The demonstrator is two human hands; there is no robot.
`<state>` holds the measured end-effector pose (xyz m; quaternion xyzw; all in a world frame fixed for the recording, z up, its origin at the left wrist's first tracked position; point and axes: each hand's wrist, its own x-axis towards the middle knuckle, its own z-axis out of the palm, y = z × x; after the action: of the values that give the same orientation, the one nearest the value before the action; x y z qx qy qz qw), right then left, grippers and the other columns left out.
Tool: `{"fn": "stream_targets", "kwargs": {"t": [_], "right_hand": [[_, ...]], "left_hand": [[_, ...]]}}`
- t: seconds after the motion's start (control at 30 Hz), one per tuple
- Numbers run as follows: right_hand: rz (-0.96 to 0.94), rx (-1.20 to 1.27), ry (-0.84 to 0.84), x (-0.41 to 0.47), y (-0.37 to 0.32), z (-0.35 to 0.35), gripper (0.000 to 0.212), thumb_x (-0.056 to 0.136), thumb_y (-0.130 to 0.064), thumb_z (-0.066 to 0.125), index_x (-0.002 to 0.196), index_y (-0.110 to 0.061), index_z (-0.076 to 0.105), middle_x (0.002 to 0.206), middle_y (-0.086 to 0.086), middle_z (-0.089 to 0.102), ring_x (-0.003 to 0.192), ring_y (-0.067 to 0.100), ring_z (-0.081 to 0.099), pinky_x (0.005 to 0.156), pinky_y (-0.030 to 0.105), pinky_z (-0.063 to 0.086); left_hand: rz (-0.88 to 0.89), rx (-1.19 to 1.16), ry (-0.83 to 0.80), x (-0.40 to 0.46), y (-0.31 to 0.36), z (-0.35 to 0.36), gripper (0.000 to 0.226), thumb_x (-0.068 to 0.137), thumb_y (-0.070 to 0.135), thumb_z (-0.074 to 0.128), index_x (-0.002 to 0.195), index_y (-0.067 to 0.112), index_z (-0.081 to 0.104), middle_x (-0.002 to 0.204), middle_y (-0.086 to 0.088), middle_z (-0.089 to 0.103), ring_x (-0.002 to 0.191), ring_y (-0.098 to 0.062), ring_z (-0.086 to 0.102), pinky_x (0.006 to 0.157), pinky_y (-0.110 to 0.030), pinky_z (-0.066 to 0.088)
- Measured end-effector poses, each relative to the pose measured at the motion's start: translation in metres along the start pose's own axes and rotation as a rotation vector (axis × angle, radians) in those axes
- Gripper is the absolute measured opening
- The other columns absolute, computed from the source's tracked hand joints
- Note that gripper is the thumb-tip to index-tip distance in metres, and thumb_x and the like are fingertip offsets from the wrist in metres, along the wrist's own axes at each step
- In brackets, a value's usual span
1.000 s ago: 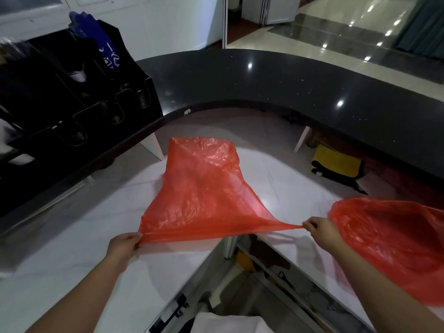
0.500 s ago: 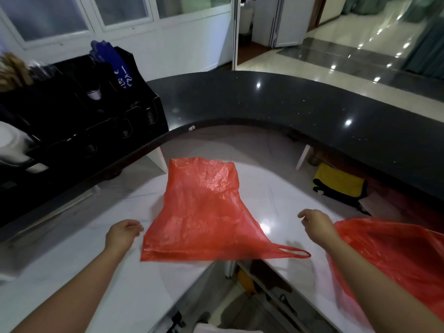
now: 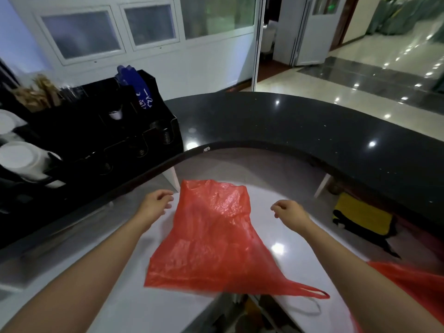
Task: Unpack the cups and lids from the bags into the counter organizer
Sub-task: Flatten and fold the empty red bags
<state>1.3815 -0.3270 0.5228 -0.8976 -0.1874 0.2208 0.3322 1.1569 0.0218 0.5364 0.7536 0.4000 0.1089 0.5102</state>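
Red plastic bag (image 3: 211, 239): thin, translucent, crinkled, lying flat and limp on the white bench (image 3: 115, 299). Shape roughly triangular, narrow at the far end, wide at the near edge, which overhangs the bench lip. Long axis runs away from the person, narrow end toward the black raised counter (image 3: 300, 131). One loop handle trails off the near right corner. Left hand (image 3: 155, 205) beside the bag's far left edge, fingers loosely curled, holding nothing. Right hand (image 3: 289, 212) off the bag's right side, apart from it, fingers loosely curled, empty. Second red bag (image 3: 413, 289) at right, partly behind the right forearm. Black organizer (image 3: 101, 140) far left with white lids (image 3: 21, 159).
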Motion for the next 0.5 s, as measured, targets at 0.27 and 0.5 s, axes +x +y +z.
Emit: {"fn": "stream_targets", "kwargs": {"t": [0.27,0.5], "right_hand": [[0.153,0.253,-0.008,0.037,-0.036,0.017,0.021,0.098,-0.028,0.052,0.095,-0.019,0.071,0.084,0.003,0.074,0.058,0.015,0.055,0.049,0.024,0.041],[0.341,0.372,-0.142,0.043,-0.030,0.044,0.023,0.095,-0.027,0.052,0.098,-0.012,0.069,0.085,0.007,0.075,0.055,0.017,0.056,0.047,0.023,0.032]], "left_hand": [[0.339,0.408,-0.182,0.067,0.063,0.026,0.027,0.100,0.024,0.057,0.124,0.019,0.068,0.122,0.003,0.064,0.108,-0.013,0.060,0.093,-0.026,0.044],[0.558,0.790,-0.469,0.068,0.134,0.119,0.065,0.089,0.070,0.053,0.123,0.018,0.070,0.127,-0.003,0.068,0.118,-0.025,0.061,0.101,-0.040,0.047]]}}
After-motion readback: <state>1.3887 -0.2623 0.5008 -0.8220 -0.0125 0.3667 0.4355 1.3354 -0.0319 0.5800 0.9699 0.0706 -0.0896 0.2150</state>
